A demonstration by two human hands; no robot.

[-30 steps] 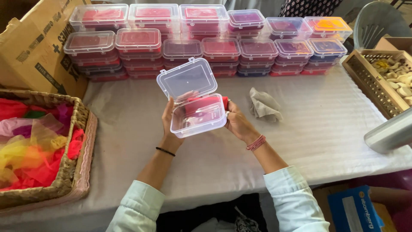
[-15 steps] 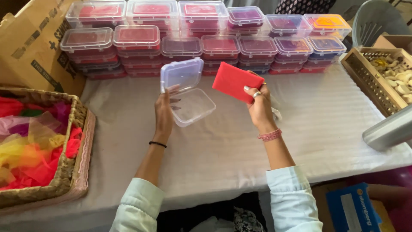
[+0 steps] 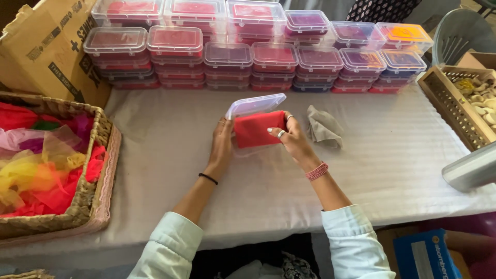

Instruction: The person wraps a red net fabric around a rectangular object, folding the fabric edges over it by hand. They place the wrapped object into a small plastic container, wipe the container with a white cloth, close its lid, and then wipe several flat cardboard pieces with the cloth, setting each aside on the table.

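A clear plastic box [image 3: 252, 106] with a hinged lid rests on the white tablecloth at the table's middle, its lid raised. A folded red cloth [image 3: 257, 129] lies in the box's lower half. My left hand [image 3: 222, 143] grips the box's left side. My right hand [image 3: 293, 138] presses on the red cloth from the right, fingers curled over its edge. The box's base is mostly hidden behind the cloth and my hands.
Stacks of closed clear boxes [image 3: 237, 51] with red, purple and orange contents line the back. A wicker basket [image 3: 95, 170] of coloured net fabric sits left. A crumpled grey cloth [image 3: 325, 126] lies right of my hands. A cardboard carton [image 3: 46, 46] and wooden tray [image 3: 454, 106] flank the table.
Half a second ago my right hand held the red cloth up beside the empty open box. Now the cloth is down in the box, which has come down toward the table.
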